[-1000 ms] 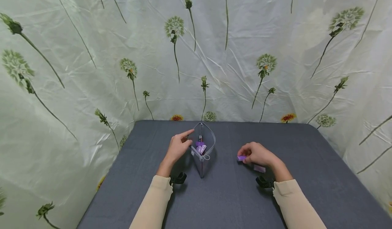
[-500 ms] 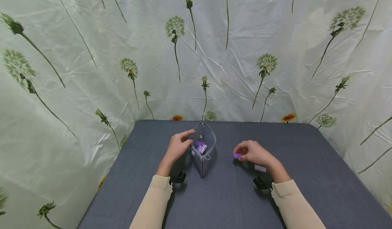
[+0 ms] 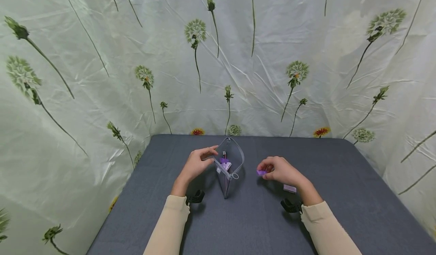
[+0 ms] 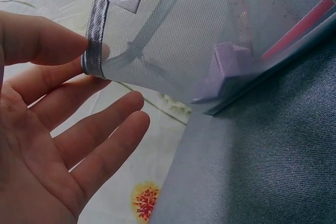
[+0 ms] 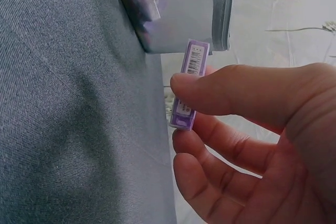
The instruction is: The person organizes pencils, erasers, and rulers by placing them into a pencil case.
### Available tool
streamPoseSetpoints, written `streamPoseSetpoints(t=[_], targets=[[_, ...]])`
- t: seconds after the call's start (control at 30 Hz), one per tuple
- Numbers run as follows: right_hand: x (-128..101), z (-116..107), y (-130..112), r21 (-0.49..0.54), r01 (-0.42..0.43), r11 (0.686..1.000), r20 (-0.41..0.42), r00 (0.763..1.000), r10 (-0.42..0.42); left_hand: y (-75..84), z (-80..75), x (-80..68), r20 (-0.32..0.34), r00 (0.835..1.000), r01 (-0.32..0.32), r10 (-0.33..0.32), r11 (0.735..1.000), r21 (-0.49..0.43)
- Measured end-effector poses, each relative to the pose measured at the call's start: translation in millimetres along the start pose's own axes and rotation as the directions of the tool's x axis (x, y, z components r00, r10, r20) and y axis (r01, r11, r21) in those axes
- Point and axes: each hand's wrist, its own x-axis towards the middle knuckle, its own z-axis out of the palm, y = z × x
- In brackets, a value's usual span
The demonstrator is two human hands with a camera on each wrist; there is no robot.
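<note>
A clear mesh zip pouch point(image 3: 229, 166) stands open on the grey table point(image 3: 259, 224), with purple and pink items inside. My left hand point(image 3: 204, 159) pinches the pouch's left rim between thumb and forefinger. In the left wrist view the rim point(image 4: 93, 51) sits under the thumb, and the other fingers point(image 4: 100, 129) are spread. My right hand point(image 3: 278, 169) hovers just right of the pouch and pinches a small purple eraser point(image 3: 261, 172). In the right wrist view this barcoded eraser point(image 5: 189, 85) is close to the pouch point(image 5: 178, 9).
A second small pale purple piece point(image 3: 290, 188) lies on the table by my right wrist. A floral plastic sheet point(image 3: 102, 77) hangs behind and along both sides of the table. Black wrist straps point(image 3: 195, 197) sit on both forearms.
My right hand lifted the purple eraser off the table and carried it left toward the pouch. My left thumb and forefinger closed on the rim, and the pouch mouth spread wider.
</note>
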Motion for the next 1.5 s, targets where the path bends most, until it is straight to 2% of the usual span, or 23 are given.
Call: streamPoseSetpoints(t=[0.3,0.5,0.67,0.83,0.93,1.27,1.43,1.5], targets=[[1,0,-6,-0.027,0.026,0.999,-0.027,0.999,-0.027,1.3,-3.2,-1.1,-0.013,1.0,-0.028,0.028,0.999,-0.026],[3,1,-16,-0.031,0.041,0.999,-0.057,0.997,-0.043,2.6,-5.9,-2.8,-0.004,1.0,-0.02,0.02,1.0,-0.018],[7,1,-29,-0.029,0.07,0.997,-0.057,0.996,-0.072,19.7,-11.6,-9.8,0.021,1.0,0.001,-0.001,1.0,-0.019],[11,-2,-38,-0.04,0.067,0.997,-0.074,0.995,-0.069,36.1,-14.3,-12.3,0.059,0.998,-0.025,0.028,0.999,-0.044],[13,-3,-42,-0.039,0.079,0.996,-0.077,0.994,-0.082,35.9,-12.8,-11.2,0.067,0.997,-0.026,0.03,0.998,-0.064],[29,-3,-61,-0.058,0.141,0.988,-0.061,0.988,-0.144,32.2,-12.3,-10.9,0.084,0.996,0.026,-0.019,0.996,-0.082],[40,-2,-73,-0.085,0.169,0.982,-0.041,0.984,-0.173,35.7,-13.2,-10.2,0.096,0.995,0.015,-0.008,0.997,-0.071],[45,0,-77,-0.101,0.185,0.978,-0.031,0.982,-0.189,26.7,-11.9,-7.4,0.094,0.996,0.006,0.0,0.998,-0.066]])
